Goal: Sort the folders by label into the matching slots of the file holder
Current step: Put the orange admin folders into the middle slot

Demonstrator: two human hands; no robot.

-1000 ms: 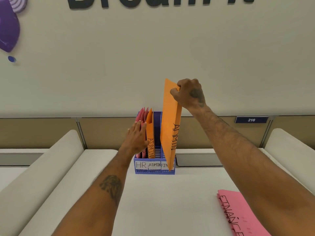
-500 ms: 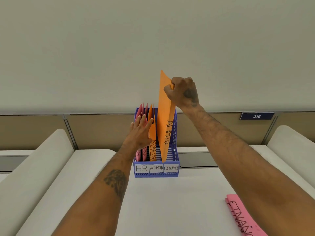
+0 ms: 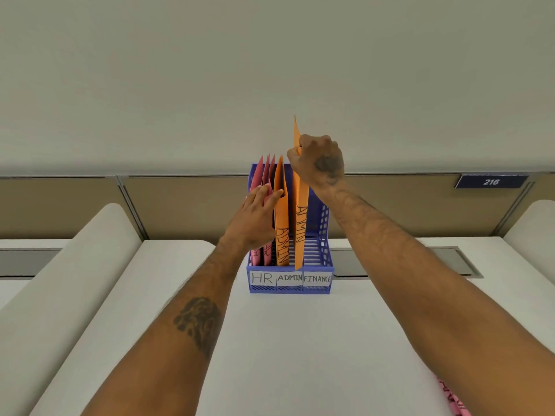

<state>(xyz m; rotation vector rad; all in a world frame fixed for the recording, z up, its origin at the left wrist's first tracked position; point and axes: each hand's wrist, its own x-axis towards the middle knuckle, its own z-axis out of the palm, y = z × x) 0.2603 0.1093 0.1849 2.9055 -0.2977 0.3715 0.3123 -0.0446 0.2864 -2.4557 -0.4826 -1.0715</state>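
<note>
A blue file holder (image 3: 289,288) stands on the white desk, its front labelled HR, ADMIN and FINANCE. My right hand (image 3: 319,160) grips the top of an orange ADMIN folder (image 3: 301,223) that hangs upright, its lower corner down at the holder's front edge by the ADMIN slot. A second orange ADMIN folder (image 3: 281,235) stands in that middle slot. Pink folders (image 3: 261,178) fill the HR slot. My left hand (image 3: 255,217), fingers spread, presses flat against the standing folders from the left. The FINANCE slot holds nothing I can see.
A pink folder (image 3: 450,399) lies at the desk's bottom right edge, mostly out of frame. Rounded white dividers (image 3: 60,280) flank the desk on both sides. A beige partition with a plate reading 216 (image 3: 491,181) runs behind the holder.
My right hand has carried the orange folder left and down, from in front of the FINANCE slot into line with the ADMIN slot. My left hand stays against the standing folders.
</note>
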